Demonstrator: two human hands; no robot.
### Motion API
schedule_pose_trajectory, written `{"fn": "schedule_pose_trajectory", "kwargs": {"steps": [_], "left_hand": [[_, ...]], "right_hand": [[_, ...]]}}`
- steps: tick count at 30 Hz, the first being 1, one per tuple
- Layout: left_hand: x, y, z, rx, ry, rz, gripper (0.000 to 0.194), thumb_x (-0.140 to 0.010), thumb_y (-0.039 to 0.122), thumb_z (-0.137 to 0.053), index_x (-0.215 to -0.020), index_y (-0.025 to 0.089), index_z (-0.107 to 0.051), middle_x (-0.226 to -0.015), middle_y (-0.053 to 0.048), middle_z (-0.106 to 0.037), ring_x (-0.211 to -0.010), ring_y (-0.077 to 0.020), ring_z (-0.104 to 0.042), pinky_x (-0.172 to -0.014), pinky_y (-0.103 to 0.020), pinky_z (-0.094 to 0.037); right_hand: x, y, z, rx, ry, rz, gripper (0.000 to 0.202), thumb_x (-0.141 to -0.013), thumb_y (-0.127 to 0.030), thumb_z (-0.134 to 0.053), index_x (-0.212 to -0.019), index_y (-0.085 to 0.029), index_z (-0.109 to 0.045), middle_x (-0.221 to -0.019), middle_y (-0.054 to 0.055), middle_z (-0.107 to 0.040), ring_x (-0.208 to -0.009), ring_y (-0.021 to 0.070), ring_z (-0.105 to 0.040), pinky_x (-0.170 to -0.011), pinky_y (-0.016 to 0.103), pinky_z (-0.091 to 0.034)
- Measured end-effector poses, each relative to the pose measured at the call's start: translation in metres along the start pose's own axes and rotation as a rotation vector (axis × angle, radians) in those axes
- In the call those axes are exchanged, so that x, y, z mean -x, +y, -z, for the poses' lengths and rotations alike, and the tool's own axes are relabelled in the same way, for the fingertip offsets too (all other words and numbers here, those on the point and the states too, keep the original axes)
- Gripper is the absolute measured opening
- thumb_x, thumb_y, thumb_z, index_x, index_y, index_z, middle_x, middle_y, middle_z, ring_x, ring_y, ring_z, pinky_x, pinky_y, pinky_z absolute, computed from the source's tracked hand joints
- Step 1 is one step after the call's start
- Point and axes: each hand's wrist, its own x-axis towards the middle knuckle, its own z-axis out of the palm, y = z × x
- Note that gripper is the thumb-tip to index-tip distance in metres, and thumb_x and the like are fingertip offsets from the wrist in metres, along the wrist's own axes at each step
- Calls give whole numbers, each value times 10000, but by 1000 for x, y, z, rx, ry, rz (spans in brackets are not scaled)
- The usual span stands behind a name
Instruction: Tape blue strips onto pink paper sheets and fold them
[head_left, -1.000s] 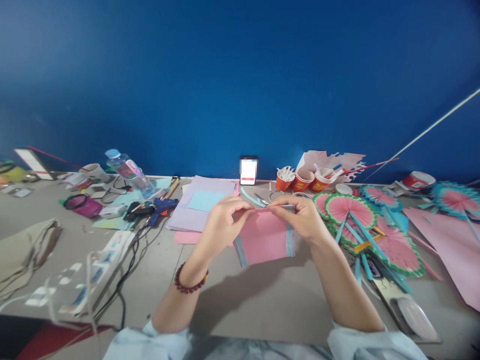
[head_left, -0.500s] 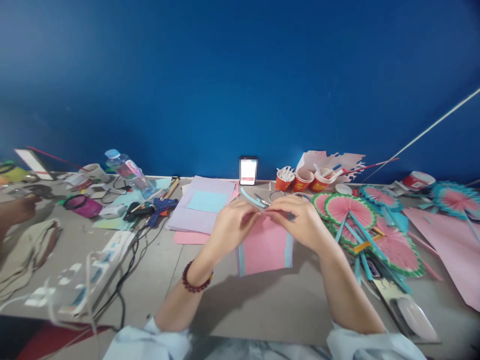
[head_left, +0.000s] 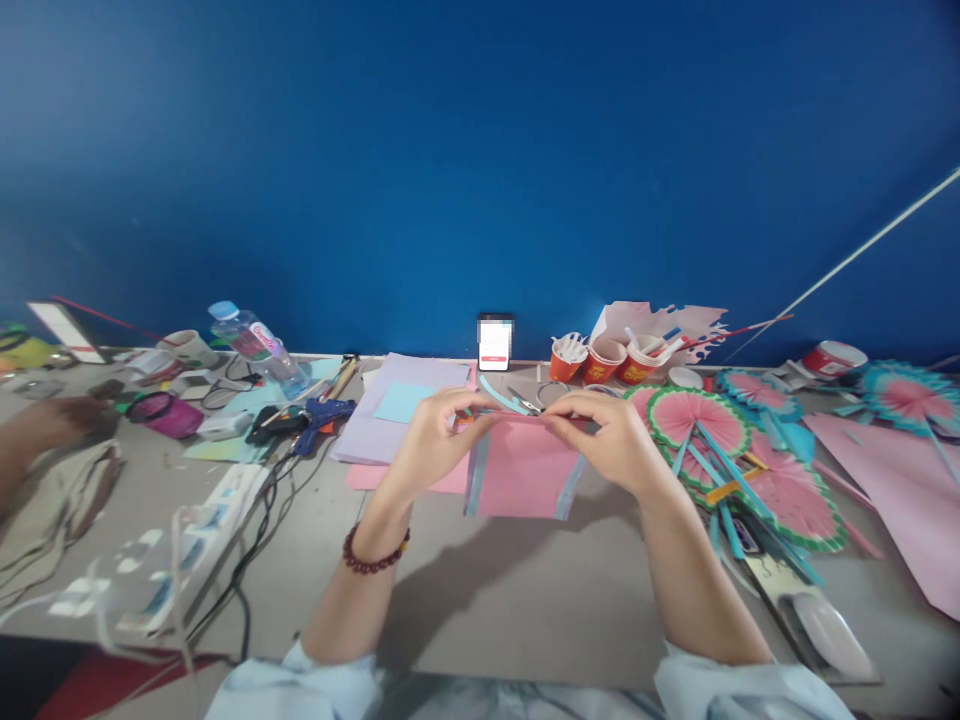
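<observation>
Between my two hands hangs a pink sheet of paper point(head_left: 523, 468) with pale blue strips along its left and right sides. My left hand point(head_left: 444, 432) pinches its top edge near the left corner, a dark red bead bracelet point(head_left: 375, 550) on the wrist. At the right part of the same edge, my right hand point(head_left: 600, 435) grips with thumb and fingers. The top edge looks folded into a narrow band. Just beyond the paper lie scissors point(head_left: 527, 402) and a curved light blue paper strip point(head_left: 501, 392).
Pink and green paper fans point(head_left: 697, 420) lie to the right, behind a white computer mouse point(head_left: 829, 635). Red paper cups point(head_left: 606, 360) and a phone point(head_left: 495, 343) stand by the wall. Leftward are lilac paper point(head_left: 375, 430), a glue gun point(head_left: 322, 420), a power strip point(head_left: 202, 540) and another person's hand point(head_left: 71, 425).
My left hand has slid left along the paper's top edge, apart from my right. The sheet's lower edge has risen. The other person's hand has moved right.
</observation>
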Motion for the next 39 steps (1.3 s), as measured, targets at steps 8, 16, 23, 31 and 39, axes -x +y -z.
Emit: {"fn": "schedule_pose_trajectory", "kwargs": {"steps": [8, 16, 23, 31, 39], "left_hand": [[0, -2, -2, 39, 5, 20, 180, -863, 338, -591, -816, 194, -687, -786, -28, -695, -729, -149, -614, -593, -231, -473], [2, 4, -8, 32, -13, 4, 163, -855, 332, -605, -806, 189, -668, -789, -22, -680, -726, -137, -581, -666, -241, -460], [3, 10, -10, 45, 5, -25, 166, -879, 321, -570, -854, 205, -685, -798, -24, -681, -743, -142, -576, -693, -255, -456], [3, 9, -11, 103, 22, -1, 146, -854, 321, -604, -839, 200, -685, -807, -31, -682, -734, -141, -577, -683, -249, -464], [1, 4, -8, 173, 27, 78, 165, -816, 356, -646, -843, 204, -706, -778, -24, -687, -687, -132, -591, -594, -222, -462]], "right_hand": [[0, 0, 0, 19, -47, -32, 148, -859, -280, -566, -791, -210, -676, -805, 30, -689, -746, 172, -613, -659, 282, -456], [2, -9, -5, 57, -50, -5, 135, -853, -257, -575, -899, -217, -695, -886, 34, -705, -790, 172, -636, -687, 266, -480], [4, -14, -10, 0, -36, 5, 131, -852, -256, -593, -872, -239, -722, -824, 8, -716, -700, 144, -638, -605, 226, -467], [3, -17, -14, 7, -1, 76, 150, -848, -185, -571, -865, -228, -714, -838, 12, -719, -732, 147, -651, -648, 229, -472], [3, -19, -13, -2, 59, 54, 146, -804, -135, -567, -808, -207, -694, -825, 18, -720, -737, 153, -656, -663, 237, -486]]}}
